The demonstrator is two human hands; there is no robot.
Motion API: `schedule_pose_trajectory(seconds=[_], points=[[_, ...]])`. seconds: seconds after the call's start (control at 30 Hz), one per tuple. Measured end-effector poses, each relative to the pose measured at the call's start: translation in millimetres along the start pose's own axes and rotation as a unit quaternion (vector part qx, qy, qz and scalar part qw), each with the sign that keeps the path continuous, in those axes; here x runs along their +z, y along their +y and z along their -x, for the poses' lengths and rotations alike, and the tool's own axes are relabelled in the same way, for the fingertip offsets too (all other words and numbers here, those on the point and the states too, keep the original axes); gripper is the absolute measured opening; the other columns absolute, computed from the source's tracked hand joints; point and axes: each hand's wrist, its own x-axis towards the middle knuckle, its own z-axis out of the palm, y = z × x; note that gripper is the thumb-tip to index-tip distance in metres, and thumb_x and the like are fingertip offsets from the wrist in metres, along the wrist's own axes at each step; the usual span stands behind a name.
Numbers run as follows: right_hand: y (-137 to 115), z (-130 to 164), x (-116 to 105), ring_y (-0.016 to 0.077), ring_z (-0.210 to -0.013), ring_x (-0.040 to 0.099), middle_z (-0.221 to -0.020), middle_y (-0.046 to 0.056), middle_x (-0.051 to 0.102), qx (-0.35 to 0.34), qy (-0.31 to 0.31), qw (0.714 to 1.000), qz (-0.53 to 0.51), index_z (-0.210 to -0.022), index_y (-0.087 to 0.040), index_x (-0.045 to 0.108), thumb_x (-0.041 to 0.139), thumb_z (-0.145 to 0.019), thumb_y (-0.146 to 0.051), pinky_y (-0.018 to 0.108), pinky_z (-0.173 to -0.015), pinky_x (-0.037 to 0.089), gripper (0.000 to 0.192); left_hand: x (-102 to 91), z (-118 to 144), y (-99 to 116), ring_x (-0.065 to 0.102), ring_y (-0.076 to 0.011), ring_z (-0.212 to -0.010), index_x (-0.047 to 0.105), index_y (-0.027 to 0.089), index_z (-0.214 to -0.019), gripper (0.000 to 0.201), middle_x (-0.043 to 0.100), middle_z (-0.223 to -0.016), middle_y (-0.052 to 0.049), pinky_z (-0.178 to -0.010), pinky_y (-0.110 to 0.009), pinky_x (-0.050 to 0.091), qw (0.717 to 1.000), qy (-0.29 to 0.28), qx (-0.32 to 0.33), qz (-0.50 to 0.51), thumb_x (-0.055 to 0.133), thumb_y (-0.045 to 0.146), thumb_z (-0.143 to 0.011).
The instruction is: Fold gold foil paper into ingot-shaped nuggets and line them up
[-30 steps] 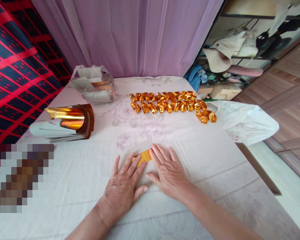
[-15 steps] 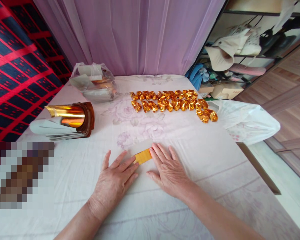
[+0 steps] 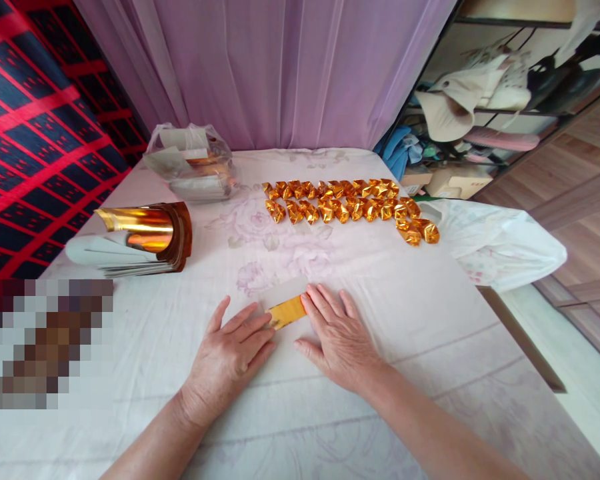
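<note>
A gold foil paper sheet (image 3: 286, 311) with a white back lies flat on the white floral cloth (image 3: 360, 293), partly folded. My left hand (image 3: 227, 353) presses flat on its left part, fingers spread. My right hand (image 3: 337, 337) lies flat on its right part, fingertips at the fold. Neither hand grips anything. Most of the sheet is hidden under my palms.
Two rows of folded gold paper pieces (image 3: 350, 207) lie at the back. A curled stack of gold sheets (image 3: 140, 240) sits at the left, a plastic bag of sheets (image 3: 193, 167) behind it. A white plastic bag (image 3: 495, 243) hangs at the right edge.
My left hand has slid to the left along the sheet, uncovering more gold foil. My right hand has stayed nearly in place.
</note>
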Motion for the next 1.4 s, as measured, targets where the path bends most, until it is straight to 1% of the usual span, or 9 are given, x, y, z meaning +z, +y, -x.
schedule_pose_trajectory(seconds=[0.23, 0.3, 0.4, 0.47, 0.57, 0.7, 0.93, 1.17, 1.4], points=[[0.4, -2.9, -3.0, 0.0316, -0.145, 0.025, -0.154, 0.015, 0.038, -0.019, 0.065, 0.998, -0.003, -0.136, -0.012, 0.053, 0.049, -0.095, -0.045, 0.059, -0.117, 0.017, 0.054, 8.7, 1.7, -3.7, 0.057, -0.0274, -0.124, 0.066, 0.023, -0.116, 0.03, 0.068, -0.126, -0.005, -0.116, -0.056, 0.02, 0.997, -0.033, -0.063, 0.028, 0.052, 0.038, -0.095], [-0.3, -3.4, -3.9, 0.0315, -0.143, 0.029, -0.151, 0.014, 0.042, -0.038, 0.093, 0.995, -0.007, -0.133, -0.015, 0.058, 0.051, -0.094, -0.039, 0.058, -0.115, 0.022, 0.045, 8.8, 1.5, -3.4, 0.058, -0.0271, -0.123, 0.066, 0.025, -0.119, 0.03, 0.069, -0.123, -0.004, -0.116, -0.056, 0.02, 0.997, -0.031, -0.067, 0.031, 0.052, 0.038, -0.095], [-1.1, -4.5, -4.7, 0.0277, -0.133, 0.043, -0.141, 0.01, 0.054, -0.073, 0.124, 0.989, -0.029, -0.124, -0.022, 0.064, 0.052, -0.095, -0.029, 0.05, -0.108, 0.036, 0.032, 7.9, 0.5, -2.1, 0.06, -0.0258, -0.119, 0.069, 0.027, -0.115, 0.028, 0.072, -0.118, -0.002, -0.115, -0.055, 0.02, 0.997, -0.023, -0.064, 0.041, 0.052, 0.037, -0.096], [-1.4, -5.7, -5.0, 0.0239, -0.121, 0.053, -0.13, 0.008, 0.062, -0.092, 0.126, 0.986, -0.052, -0.118, -0.023, 0.068, 0.051, -0.096, -0.024, 0.043, -0.101, 0.044, 0.028, 7.2, -0.3, -1.6, 0.062, -0.0248, -0.115, 0.07, 0.027, -0.113, 0.026, 0.074, -0.113, -0.001, -0.115, -0.054, 0.022, 0.997, -0.016, -0.06, 0.047, 0.052, 0.036, -0.096], [-1.6, -7.9, -5.0, 0.0206, -0.108, 0.059, -0.116, 0.007, 0.068, -0.105, 0.114, 0.985, -0.078, -0.112, -0.023, 0.07, 0.051, -0.096, -0.022, 0.038, -0.093, 0.05, 0.025, 6.4, -1.3, -1.8, 0.064, -0.0229, -0.108, 0.072, 0.031, -0.108, 0.023, 0.075, -0.107, 0.001, -0.113, -0.052, 0.026, 0.997, -0.015, -0.054, 0.044, 0.054, 0.036, -0.095], [-1.5, -9.1, -4.1, 0.0203, -0.106, 0.061, -0.114, 0.006, 0.069, -0.104, 0.11, 0.984, -0.093, -0.112, -0.023, 0.07, 0.051, -0.097, -0.022, 0.038, -0.093, 0.051, 0.025, 5.2, -3.1, -2.0, 0.064, -0.0207, -0.102, 0.074, 0.034, -0.104, 0.021, 0.075, -0.103, 0.001, -0.112, -0.051, 0.029, 0.997, -0.022, -0.049, 0.047, 0.055, 0.036, -0.095], [-4.7, -8.7, -6.5, 0.0224, -0.108, 0.06, -0.117, 0.007, 0.069, -0.104, 0.104, 0.984, -0.095, -0.119, -0.021, 0.066, 0.048, -0.099, -0.026, 0.04, -0.094, 0.05, 0.029, 4.3, -7.4, 2.3, 0.064, -0.0202, -0.097, 0.074, 0.032, -0.102, 0.019, 0.074, -0.1, 0.001, -0.111, -0.052, 0.029, 0.995, -0.029, -0.072, 0.06, 0.056, 0.035, -0.095], [-8.9, -9.9, -5.4, 0.0201, -0.103, 0.06, -0.113, 0.005, 0.07, -0.102, 0.112, 0.984, -0.088, -0.107, -0.023, 0.07, 0.053, -0.096, -0.025, 0.037, -0.088, 0.05, 0.02, 4.8, -8.5, 2.5, 0.064, -0.0202, -0.097, 0.074, 0.03, -0.102, 0.02, 0.074, -0.099, -0.001, -0.11, -0.051, 0.032, 0.995, -0.039, -0.078, 0.057, 0.056, 0.034, -0.094], [-7.8, -13.2, -3.8, 0.0188, -0.099, 0.061, -0.108, 0.004, 0.071, -0.089, 0.112, 0.985, -0.093, -0.107, -0.023, 0.07, 0.05, -0.098, -0.021, 0.034, -0.087, 0.049, 0.022, 5.2, -6.0, 0.6, 0.064, -0.0225, -0.099, 0.072, 0.029, -0.107, 0.022, 0.073, -0.102, -0.003, -0.112, -0.055, 0.028, 0.992, -0.043, -0.088, 0.084, 0.063, 0.037, -0.089]])
